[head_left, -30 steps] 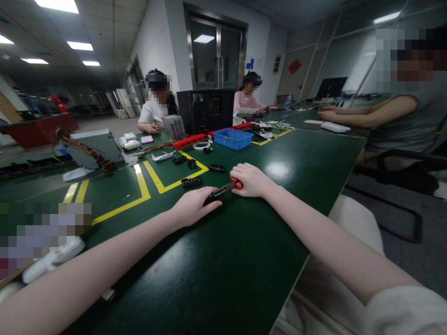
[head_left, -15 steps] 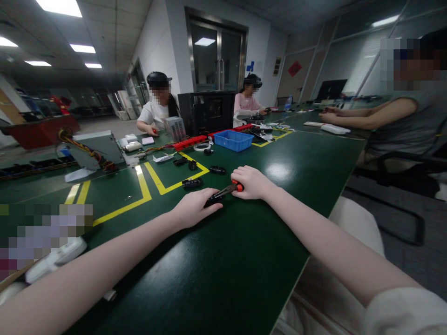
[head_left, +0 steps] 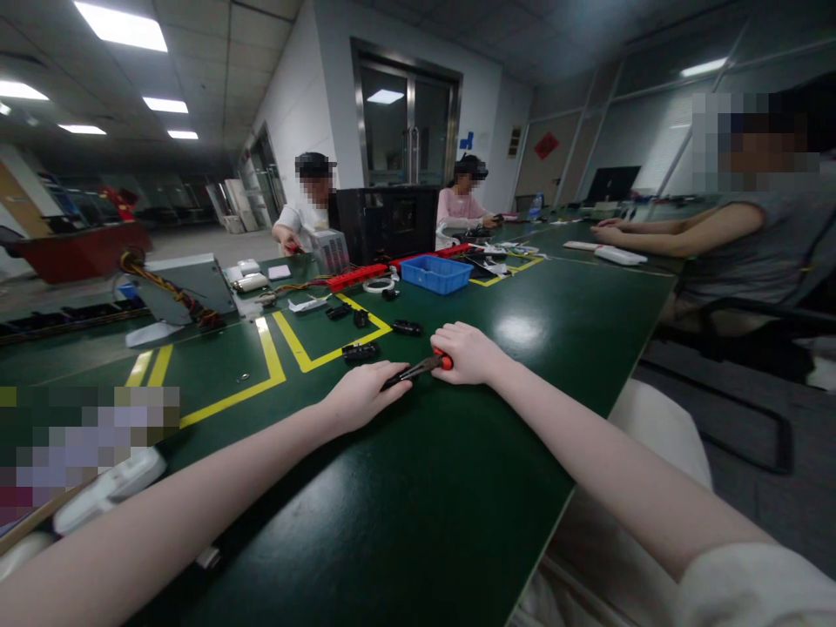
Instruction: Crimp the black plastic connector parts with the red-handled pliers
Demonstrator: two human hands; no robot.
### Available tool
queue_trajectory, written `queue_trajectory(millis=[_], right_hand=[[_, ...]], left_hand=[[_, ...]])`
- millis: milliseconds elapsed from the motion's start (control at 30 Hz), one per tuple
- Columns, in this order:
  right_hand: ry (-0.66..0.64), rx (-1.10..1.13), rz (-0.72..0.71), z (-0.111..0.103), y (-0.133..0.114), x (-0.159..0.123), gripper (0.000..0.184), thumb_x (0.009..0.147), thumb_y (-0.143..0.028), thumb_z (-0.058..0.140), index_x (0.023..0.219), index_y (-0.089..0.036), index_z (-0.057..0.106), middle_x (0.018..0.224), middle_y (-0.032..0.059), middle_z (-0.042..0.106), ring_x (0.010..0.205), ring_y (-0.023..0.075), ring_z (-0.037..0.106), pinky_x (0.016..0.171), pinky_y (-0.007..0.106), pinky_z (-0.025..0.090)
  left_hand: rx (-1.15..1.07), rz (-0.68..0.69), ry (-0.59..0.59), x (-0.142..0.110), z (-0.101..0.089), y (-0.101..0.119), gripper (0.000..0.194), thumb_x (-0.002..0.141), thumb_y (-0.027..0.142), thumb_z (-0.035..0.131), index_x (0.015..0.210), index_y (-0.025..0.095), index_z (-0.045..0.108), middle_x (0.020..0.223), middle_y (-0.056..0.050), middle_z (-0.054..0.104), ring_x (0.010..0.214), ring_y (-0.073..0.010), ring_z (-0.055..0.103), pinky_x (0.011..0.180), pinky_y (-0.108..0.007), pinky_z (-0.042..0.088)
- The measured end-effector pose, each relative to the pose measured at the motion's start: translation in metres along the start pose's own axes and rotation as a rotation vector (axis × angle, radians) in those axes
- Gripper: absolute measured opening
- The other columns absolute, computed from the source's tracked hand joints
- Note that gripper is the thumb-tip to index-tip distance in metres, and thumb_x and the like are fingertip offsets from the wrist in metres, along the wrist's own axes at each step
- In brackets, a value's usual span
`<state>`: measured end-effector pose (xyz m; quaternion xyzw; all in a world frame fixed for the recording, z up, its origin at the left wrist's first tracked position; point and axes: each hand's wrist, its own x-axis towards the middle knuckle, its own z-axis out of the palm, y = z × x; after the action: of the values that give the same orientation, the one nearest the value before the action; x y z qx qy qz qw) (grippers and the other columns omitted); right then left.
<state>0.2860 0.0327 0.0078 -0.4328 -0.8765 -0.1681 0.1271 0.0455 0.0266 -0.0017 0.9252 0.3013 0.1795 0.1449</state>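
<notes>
My right hand (head_left: 465, 353) is closed around the red handles of a pair of pliers (head_left: 423, 366), whose jaws point left. In my left hand (head_left: 359, 396) is a small black plastic part (head_left: 394, 380), mostly hidden by the fingers; the plier jaws reach to it. Whether they touch or grip it I cannot tell. Just beyond the hands lie one black part (head_left: 360, 351) on the yellow tape and another (head_left: 407, 327) to its right. Smaller black pieces (head_left: 338, 311) rest farther back inside the tape outline.
A blue bin (head_left: 436, 277) stands beyond the hands, near a red power strip (head_left: 356, 278) and a black case (head_left: 388, 225). At left are a metal power supply (head_left: 186, 292) with wires and a white power strip (head_left: 111, 488). Co-workers sit across and at right (head_left: 738, 226).
The view has tilted up slightly, so the scene sits lower. Both hands keep their hold, the left having drawn back slightly from the right.
</notes>
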Motion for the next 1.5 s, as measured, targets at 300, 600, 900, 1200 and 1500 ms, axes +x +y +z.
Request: queue_trajectory(millis=[300, 600, 900, 1200, 1500], right_hand=[[-0.061, 0.015, 0.021, -0.0024, -0.0015, -0.0001, 0.020, 0.072, -0.037, 0.060, 0.072, -0.019, 0.052, 0.078, 0.0059, 0.059, 0.076, 0.0196, 0.052, 0.070, 0.030, 0.033], [-0.052, 0.037, 0.011, -0.0037, -0.0020, -0.0003, 0.019, 0.072, -0.036, 0.060, 0.071, -0.019, 0.051, 0.076, 0.0053, 0.058, 0.075, 0.0194, 0.051, 0.069, 0.030, 0.032], [0.041, -0.010, -0.042, -0.0045, -0.0003, -0.0013, 0.018, 0.072, -0.034, 0.060, 0.074, -0.018, 0.052, 0.077, 0.0056, 0.057, 0.076, 0.0194, 0.048, 0.069, 0.030, 0.030], [0.047, -0.003, -0.060, -0.0023, 0.0000, -0.0030, 0.018, 0.071, -0.034, 0.060, 0.074, -0.018, 0.052, 0.077, 0.0052, 0.057, 0.075, 0.0190, 0.048, 0.069, 0.030, 0.031], [0.045, -0.004, -0.050, -0.0036, -0.0001, -0.0014, 0.017, 0.071, -0.034, 0.060, 0.073, -0.019, 0.051, 0.077, 0.0054, 0.057, 0.076, 0.0193, 0.048, 0.068, 0.030, 0.031]], left_hand=[[0.020, -0.016, -0.010, -0.0010, -0.0009, 0.0027, 0.042, 0.089, 0.044, 0.056, 0.124, 0.020, 0.056, 0.114, -0.006, 0.066, 0.099, -0.0233, 0.063, 0.087, -0.033, 0.049], [0.038, -0.018, -0.009, -0.0018, -0.0016, 0.0051, 0.043, 0.086, 0.043, 0.059, 0.124, 0.021, 0.057, 0.115, -0.006, 0.065, 0.099, -0.0238, 0.063, 0.088, -0.035, 0.050], [0.034, 0.002, -0.020, -0.0013, -0.0021, 0.0071, 0.036, 0.089, 0.039, 0.056, 0.120, 0.021, 0.058, 0.111, -0.005, 0.066, 0.096, -0.0225, 0.064, 0.085, -0.033, 0.050], [0.038, 0.013, -0.025, -0.0032, -0.0020, 0.0086, 0.036, 0.091, 0.039, 0.054, 0.121, 0.020, 0.056, 0.110, -0.006, 0.066, 0.095, -0.0223, 0.063, 0.084, -0.033, 0.050], [0.040, 0.005, -0.031, -0.0025, -0.0027, 0.0078, 0.038, 0.092, 0.041, 0.052, 0.122, 0.019, 0.056, 0.113, -0.007, 0.066, 0.098, -0.0238, 0.063, 0.085, -0.035, 0.050]])
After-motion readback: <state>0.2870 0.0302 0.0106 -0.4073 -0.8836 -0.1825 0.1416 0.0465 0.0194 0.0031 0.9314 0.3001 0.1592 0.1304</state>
